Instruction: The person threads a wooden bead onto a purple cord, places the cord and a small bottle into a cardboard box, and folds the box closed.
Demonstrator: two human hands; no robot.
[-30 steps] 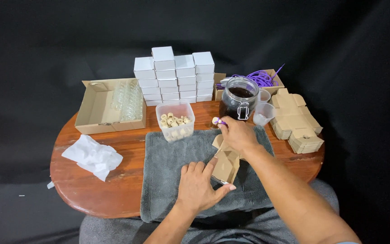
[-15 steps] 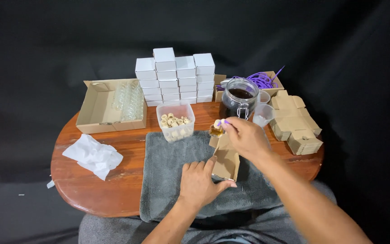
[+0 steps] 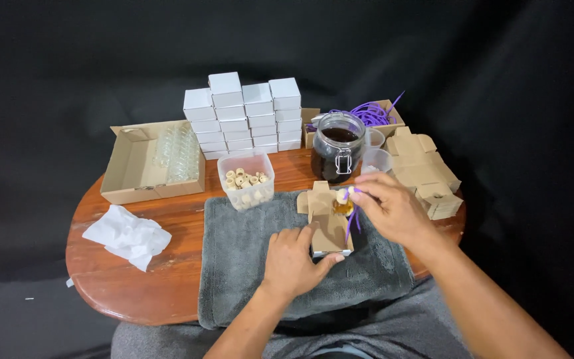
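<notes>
my left hand (image 3: 291, 260) presses flat on a small brown box (image 3: 327, 226) on the grey towel (image 3: 247, 266) – grip open. my right hand (image 3: 393, 209) pinches a tiny corked bottle (image 3: 343, 203) with purple string at the box's open top – dark jar (image 3: 337, 154) just behind on the table (image 3: 134, 286).

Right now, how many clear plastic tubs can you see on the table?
3. One tub of small corks stands at the grey towel's far edge; two empty cups sit right of the glass jar, one behind the other. More may be hidden behind the jar.
</notes>
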